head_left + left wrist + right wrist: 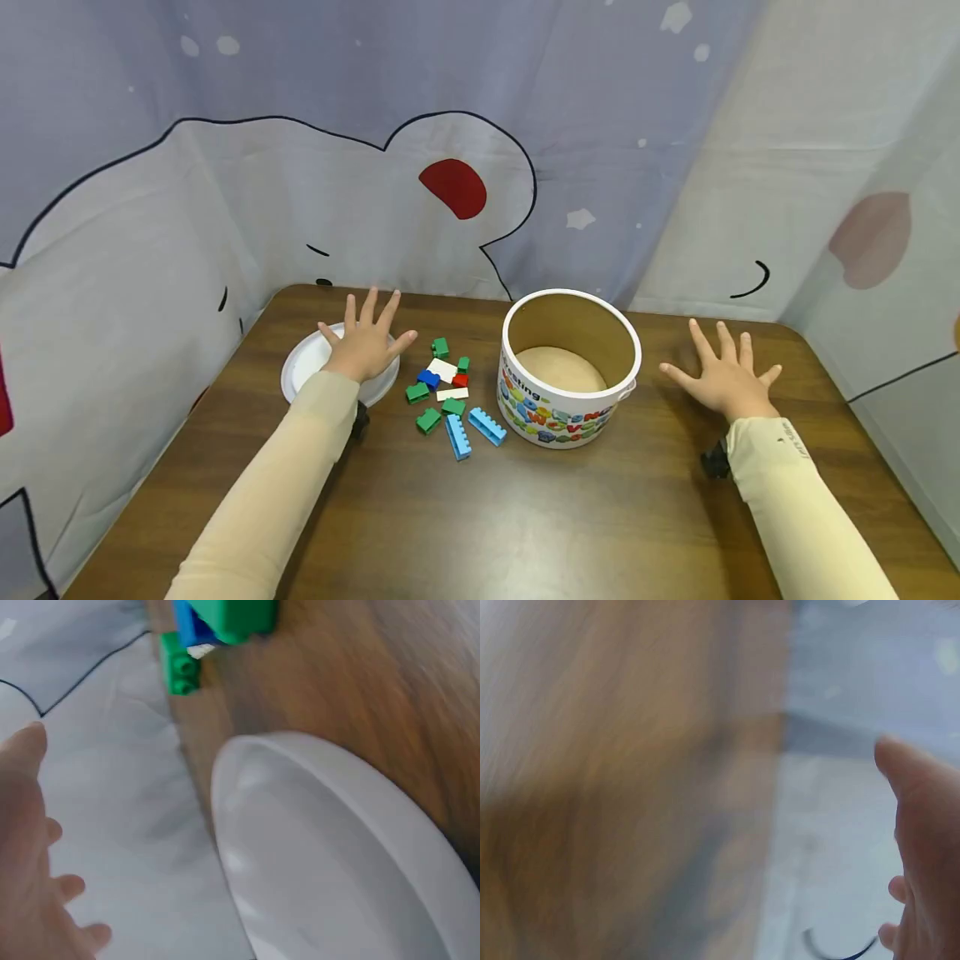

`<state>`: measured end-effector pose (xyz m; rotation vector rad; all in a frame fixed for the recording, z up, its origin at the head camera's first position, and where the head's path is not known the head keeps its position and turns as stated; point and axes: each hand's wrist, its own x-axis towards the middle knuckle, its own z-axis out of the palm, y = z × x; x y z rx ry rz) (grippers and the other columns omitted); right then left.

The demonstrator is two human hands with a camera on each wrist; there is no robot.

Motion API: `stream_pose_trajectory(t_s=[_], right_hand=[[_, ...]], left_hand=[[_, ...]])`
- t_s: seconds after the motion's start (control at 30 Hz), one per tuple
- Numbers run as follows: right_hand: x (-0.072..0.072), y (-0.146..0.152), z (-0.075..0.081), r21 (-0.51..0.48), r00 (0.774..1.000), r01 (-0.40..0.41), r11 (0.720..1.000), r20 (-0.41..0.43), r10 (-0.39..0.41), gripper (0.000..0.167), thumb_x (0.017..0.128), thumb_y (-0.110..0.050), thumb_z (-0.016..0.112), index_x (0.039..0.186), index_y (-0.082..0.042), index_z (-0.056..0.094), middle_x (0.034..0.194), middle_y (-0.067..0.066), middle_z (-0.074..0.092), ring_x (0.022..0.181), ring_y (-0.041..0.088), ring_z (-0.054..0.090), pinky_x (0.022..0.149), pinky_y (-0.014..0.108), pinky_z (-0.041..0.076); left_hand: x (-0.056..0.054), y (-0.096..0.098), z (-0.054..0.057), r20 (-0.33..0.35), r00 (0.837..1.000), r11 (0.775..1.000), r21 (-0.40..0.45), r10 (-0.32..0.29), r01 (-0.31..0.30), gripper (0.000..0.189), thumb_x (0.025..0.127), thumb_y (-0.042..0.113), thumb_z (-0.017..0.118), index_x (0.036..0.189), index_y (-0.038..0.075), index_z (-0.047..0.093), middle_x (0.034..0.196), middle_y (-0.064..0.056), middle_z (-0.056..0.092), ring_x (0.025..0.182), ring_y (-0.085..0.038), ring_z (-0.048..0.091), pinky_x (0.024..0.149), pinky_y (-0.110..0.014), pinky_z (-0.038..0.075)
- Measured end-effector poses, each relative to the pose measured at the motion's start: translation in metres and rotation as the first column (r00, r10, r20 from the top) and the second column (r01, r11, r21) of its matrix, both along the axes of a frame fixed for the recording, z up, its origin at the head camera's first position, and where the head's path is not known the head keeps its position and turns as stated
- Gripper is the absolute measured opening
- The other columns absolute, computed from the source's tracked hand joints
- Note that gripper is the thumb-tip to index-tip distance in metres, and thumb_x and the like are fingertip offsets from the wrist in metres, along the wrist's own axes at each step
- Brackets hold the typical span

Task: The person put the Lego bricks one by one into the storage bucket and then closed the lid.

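My left hand [362,346] is spread with straight fingers above a white plate [303,360] and holds nothing. Out to the right, my right hand [723,379] is also spread, over the wooden table and holding nothing. Between the hands lies a loose group of toy bricks: green ones [428,420], a blue one [428,379], a red one [460,381], white ones [442,370] and two long light blue ones [487,426]. Right of them stands a round white bucket [558,408] with colourful letters, its top uncovered. In the left wrist view the plate's raised rim [375,795] shows near the hand.
The wooden table [570,517] ends at a printed cloth [600,167] hanging behind it and at both sides. Dark wrist cameras [716,460] sit under the sleeves. The bucket has a small handle lug [628,389] on its right side.
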<state>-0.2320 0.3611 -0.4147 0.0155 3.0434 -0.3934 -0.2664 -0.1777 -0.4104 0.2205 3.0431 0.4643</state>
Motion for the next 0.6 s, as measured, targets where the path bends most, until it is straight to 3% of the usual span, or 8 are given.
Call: stream_pose_trajectory(t_s=[0.1, 0.17, 0.23, 0.33, 0.43, 0.5, 0.6], right_hand=[[0.008, -0.010, 0.010, -0.030, 0.993, -0.028, 0.999, -0.119, 0.024, 0.085, 0.101, -0.069, 0.034, 0.164, -0.025, -0.002, 0.166, 0.025, -0.009, 0.148, 0.054, -0.016, 0.098, 0.088, -0.009], [0.015, -0.023, 0.019, -0.073, 0.971, -0.074, 0.995, -0.235, 0.055, 0.077, 0.105, -0.060, 0.034, 0.165, -0.021, 0.007, 0.168, 0.022, -0.001, 0.151, 0.050, -0.008, 0.105, 0.083, -0.005], [0.023, -0.036, 0.028, -0.106, 0.930, -0.143, 0.984, -0.355, 0.097, 0.070, 0.107, -0.053, 0.036, 0.164, -0.017, 0.017, 0.168, 0.021, 0.008, 0.152, 0.047, 0.001, 0.113, 0.076, 0.002], [0.033, -0.055, 0.039, -0.135, 0.843, -0.264, 0.955, -0.513, 0.161, 0.062, 0.108, -0.043, 0.042, 0.160, -0.011, 0.030, 0.165, 0.020, 0.022, 0.151, 0.046, 0.015, 0.119, 0.065, 0.012], [0.039, -0.069, 0.044, -0.149, 0.784, -0.363, 0.920, -0.582, 0.215, 0.059, 0.108, -0.039, 0.045, 0.157, -0.006, 0.036, 0.162, 0.020, 0.030, 0.150, 0.045, 0.021, 0.122, 0.057, 0.017], [0.041, -0.075, 0.044, -0.158, 0.774, -0.410, 0.898, -0.581, 0.251, 0.058, 0.108, -0.037, 0.046, 0.156, -0.004, 0.037, 0.161, 0.020, 0.032, 0.150, 0.043, 0.022, 0.123, 0.053, 0.016], [0.043, -0.083, 0.040, -0.169, 0.780, -0.463, 0.870, -0.544, 0.309, 0.058, 0.108, -0.033, 0.047, 0.155, -0.002, 0.037, 0.161, 0.019, 0.033, 0.150, 0.042, 0.023, 0.124, 0.051, 0.014]], left_hand=[[0.002, 0.006, 0.003, -0.085, 0.996, 0.997, 0.060, -0.036, 0.041, 0.078, 0.105, 0.059, 0.038, 0.165, 0.020, 0.007, 0.169, -0.017, -0.004, 0.152, -0.045, -0.010, 0.106, -0.083, -0.004], [0.006, 0.010, 0.006, -0.144, 0.988, 0.993, 0.102, -0.052, 0.067, 0.076, 0.106, 0.055, 0.041, 0.165, 0.018, 0.010, 0.169, -0.017, 0.002, 0.154, -0.043, -0.001, 0.111, -0.079, 0.002], [0.011, 0.016, 0.008, -0.196, 0.978, 0.985, 0.145, -0.067, 0.096, 0.074, 0.106, 0.050, 0.044, 0.164, 0.014, 0.015, 0.168, -0.018, 0.009, 0.154, -0.041, 0.009, 0.114, -0.074, 0.009], [0.015, 0.029, 0.008, -0.246, 0.965, 0.968, 0.206, -0.089, 0.142, 0.069, 0.106, 0.040, 0.051, 0.161, 0.006, 0.025, 0.165, -0.020, 0.021, 0.150, -0.041, 0.023, 0.117, -0.064, 0.022], [0.015, 0.040, 0.005, -0.231, 0.967, 0.957, 0.239, -0.106, 0.162, 0.063, 0.106, 0.034, 0.053, 0.156, 0.001, 0.033, 0.161, -0.022, 0.030, 0.146, -0.041, 0.033, 0.117, -0.056, 0.030], [0.014, 0.047, 0.001, -0.195, 0.975, 0.956, 0.245, -0.111, 0.158, 0.060, 0.106, 0.031, 0.052, 0.154, -0.002, 0.037, 0.157, -0.023, 0.036, 0.143, -0.041, 0.038, 0.116, -0.054, 0.034], [0.011, 0.054, -0.006, -0.117, 0.987, 0.961, 0.243, -0.108, 0.134, 0.057, 0.107, 0.029, 0.052, 0.151, -0.004, 0.041, 0.152, -0.025, 0.043, 0.139, -0.041, 0.043, 0.114, -0.053, 0.037]])
